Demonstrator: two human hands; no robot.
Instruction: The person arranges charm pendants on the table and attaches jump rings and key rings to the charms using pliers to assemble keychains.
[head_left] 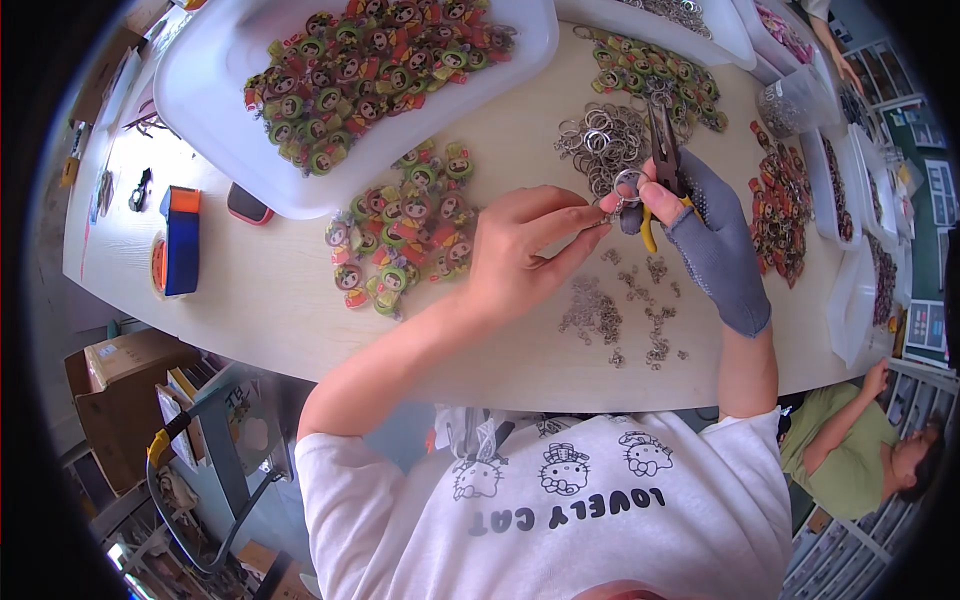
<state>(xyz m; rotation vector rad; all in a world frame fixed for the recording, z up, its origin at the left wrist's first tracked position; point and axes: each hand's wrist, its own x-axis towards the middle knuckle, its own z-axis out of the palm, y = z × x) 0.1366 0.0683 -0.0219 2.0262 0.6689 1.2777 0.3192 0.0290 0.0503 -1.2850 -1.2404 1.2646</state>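
Looking down past a white printed shirt (560, 510) to the curved near edge of a pale worktop (500, 350). Has open room along that edge and around the left forearm; gets tighter beyond, among heaps. Shows small metal links (592, 308) scattered just inside the bare front strip.

Past these, raises both hands over the worktop. Brings thumb and forefinger of the bare left grip (530, 235) together in a pinch beside a metal ring (627, 184); cannot tell what is between the tips. Closes the right grip (712, 240), in a gray glove with bare fingertips, around yellow-handled pliers (660, 140), with the thumb at the ring.

To the left, has a loose patch of figure charms (412, 208); beyond the hands, a pile of rings (608, 140); to the right, red charms (782, 210). Farther off, includes a white tray (225, 60) heaped with more charms, overhanging none of the front strip. In the room, shows cardboard boxes (140, 370) at left and a person in green (850, 455) at right.
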